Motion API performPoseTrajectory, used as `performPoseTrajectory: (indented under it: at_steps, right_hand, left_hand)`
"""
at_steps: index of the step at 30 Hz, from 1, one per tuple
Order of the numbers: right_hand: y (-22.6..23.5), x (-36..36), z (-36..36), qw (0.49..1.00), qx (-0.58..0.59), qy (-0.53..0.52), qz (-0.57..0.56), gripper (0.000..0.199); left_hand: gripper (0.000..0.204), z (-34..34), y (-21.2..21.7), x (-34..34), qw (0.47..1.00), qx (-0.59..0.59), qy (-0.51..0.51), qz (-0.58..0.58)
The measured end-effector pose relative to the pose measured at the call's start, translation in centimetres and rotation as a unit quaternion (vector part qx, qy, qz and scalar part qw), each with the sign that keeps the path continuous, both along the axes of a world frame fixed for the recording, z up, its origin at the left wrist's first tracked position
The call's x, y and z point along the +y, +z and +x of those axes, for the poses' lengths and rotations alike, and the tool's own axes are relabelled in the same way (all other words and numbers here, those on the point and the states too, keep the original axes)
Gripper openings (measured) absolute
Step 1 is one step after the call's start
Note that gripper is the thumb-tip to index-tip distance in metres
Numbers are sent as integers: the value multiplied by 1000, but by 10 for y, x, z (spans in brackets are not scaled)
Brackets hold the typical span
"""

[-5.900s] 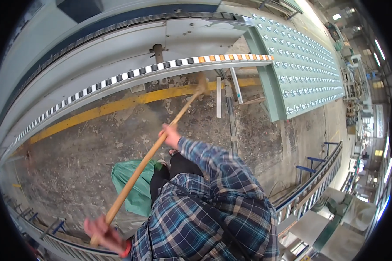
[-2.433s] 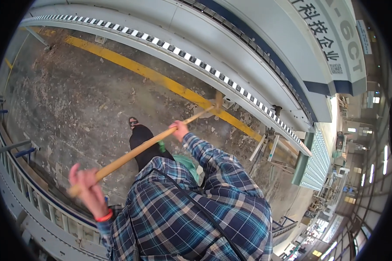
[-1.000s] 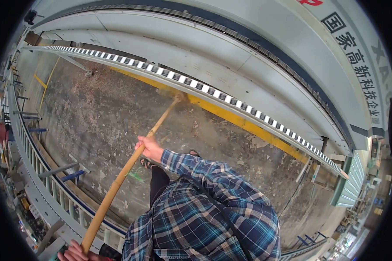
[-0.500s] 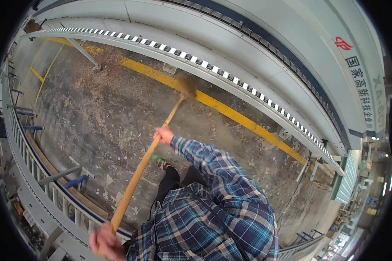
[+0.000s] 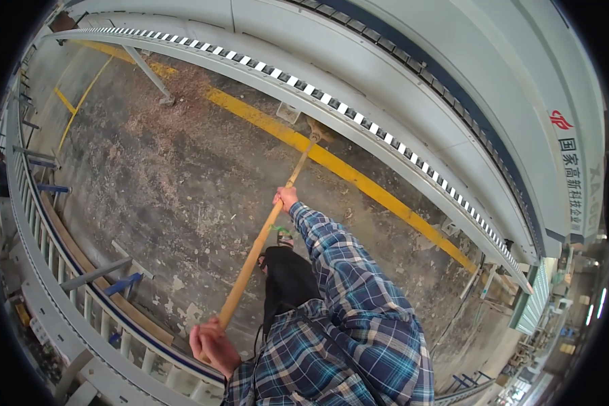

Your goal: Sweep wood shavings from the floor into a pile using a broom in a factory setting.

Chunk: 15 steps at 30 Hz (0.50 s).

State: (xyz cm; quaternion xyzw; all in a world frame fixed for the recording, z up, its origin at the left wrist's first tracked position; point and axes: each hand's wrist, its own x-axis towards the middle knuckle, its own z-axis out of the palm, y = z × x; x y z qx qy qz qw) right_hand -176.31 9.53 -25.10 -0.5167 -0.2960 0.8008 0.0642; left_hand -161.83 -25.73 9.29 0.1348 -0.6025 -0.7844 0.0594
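A broom with a long wooden handle (image 5: 254, 257) slants across the view, from near my body up to the far side. Its brownish head (image 5: 319, 132) lies past the yellow floor line, partly hidden beneath the machine's rail. My right hand (image 5: 286, 197) is wrapped round the handle partway down, with the arm stretched forward. Closer to my body, my left hand (image 5: 214, 344) closes on the upper end of the handle. Reddish-brown debris (image 5: 172, 111) is scattered over the worn floor (image 5: 183, 223) to the far left.
A large grey machine (image 5: 413, 122) with a striped rail (image 5: 318, 94) runs along the far side. A metal leg (image 5: 149, 74) reaches the floor by the debris. On the left curves a roller conveyor (image 5: 101, 308) with blue brackets (image 5: 122, 283). A yellow line (image 5: 379, 195) crosses the floor.
The broom head has moved away from me and to the right, from the yellow line to under the rail. Both hands have shifted right and forward with the handle, still gripping it.
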Motion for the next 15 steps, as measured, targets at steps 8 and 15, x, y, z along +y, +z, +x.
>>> performPoseTrajectory:
  at_steps: [8, 15]
  right_hand:
    - [95, -158, 22, 980, 43, 90, -170, 16]
    - [192, -106, 38, 981, 70, -60, -168, 16]
  left_hand:
    - [20, -4, 171, -46, 986, 91, 113, -87]
    - [5, -19, 202, -32, 984, 175, -24, 8]
